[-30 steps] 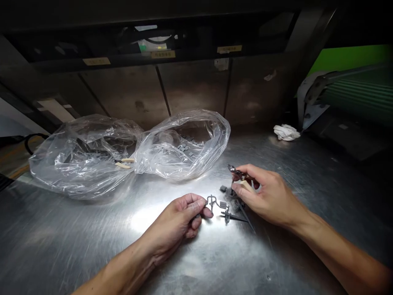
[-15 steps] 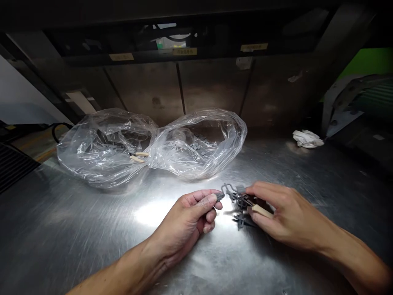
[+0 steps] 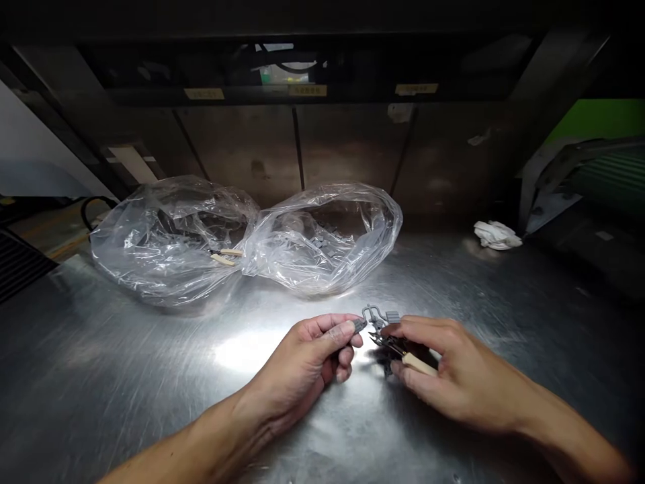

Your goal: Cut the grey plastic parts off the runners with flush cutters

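My left hand [image 3: 322, 349] pinches one end of a grey moulded plastic piece [image 3: 373, 311] between thumb and forefinger. A thin curved runner links that end to a ribbed block [image 3: 392, 316] on its right. My right hand [image 3: 448, 370] is closed around cutting pliers [image 3: 417, 364] with cream handles. Their dark jaws point left and lie just under the runner; whether they touch it I cannot tell. Darker plastic parts [image 3: 388, 368] show below the jaws, partly hidden by the right fingers.
Two clear plastic bags [image 3: 166, 269] stand open behind my hands. Small grey pieces [image 3: 322, 243] lie in the right bag [image 3: 375, 259]. Another cream-handled tool [image 3: 225, 255] rests by the left one. A crumpled white cloth or paper [image 3: 497, 235] sits at the right on the metal table [image 3: 151, 376].
My right hand and the pliers have moved slightly left and down, bringing the jaws below the runner. The left hand keeps its pinch almost in place.
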Demonstrator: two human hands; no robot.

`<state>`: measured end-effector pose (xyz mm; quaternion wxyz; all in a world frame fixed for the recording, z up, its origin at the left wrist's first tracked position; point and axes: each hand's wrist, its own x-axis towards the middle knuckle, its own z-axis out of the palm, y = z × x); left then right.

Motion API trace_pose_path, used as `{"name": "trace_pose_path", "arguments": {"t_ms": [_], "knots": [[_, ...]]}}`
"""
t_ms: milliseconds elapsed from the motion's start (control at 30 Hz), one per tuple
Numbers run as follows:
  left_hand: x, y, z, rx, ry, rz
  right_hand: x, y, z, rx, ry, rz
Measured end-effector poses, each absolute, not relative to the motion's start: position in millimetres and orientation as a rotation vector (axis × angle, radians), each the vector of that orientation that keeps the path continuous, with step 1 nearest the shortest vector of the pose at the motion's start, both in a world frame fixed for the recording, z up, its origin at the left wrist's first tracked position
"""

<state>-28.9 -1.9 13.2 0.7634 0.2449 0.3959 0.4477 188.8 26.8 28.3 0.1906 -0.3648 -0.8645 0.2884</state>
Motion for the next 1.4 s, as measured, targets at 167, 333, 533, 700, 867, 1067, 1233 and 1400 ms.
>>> {"name": "trace_pose_path", "arguments": {"t_ms": [167, 333, 533, 700, 867, 1067, 1233, 1400], "knots": [[-29, -2, 12, 0.542, 0.854, 0.936, 188, 27, 27, -1.017, -2.408, 0.77], [-29, -2, 12, 0.542, 0.855, 0.929, 189, 26, 25, -1.008, -2.418, 0.713], [-29, -3, 11, 0.541, 0.855, 0.924, 190, 27, 25, -0.994, -2.433, 0.737], [-29, -2, 10, 0.55, 0.848, 0.908, 190, 27, 24, -0.978, -2.445, 0.726], [-29, -2, 11, 0.546, 0.855, 0.895, 191, 28, 23, -0.949, -2.474, 0.768], [-29, -3, 11, 0.552, 0.859, 0.89, 191, 28, 23, -0.931, -2.434, 0.766], [-28, -3, 11, 0.527, 0.844, 0.891, 192, 28, 19, -0.943, -2.491, 0.703], [-25, -5, 12, 0.464, 0.826, 0.896, 193, 28, 16, -0.92, -2.515, 0.66]]}}
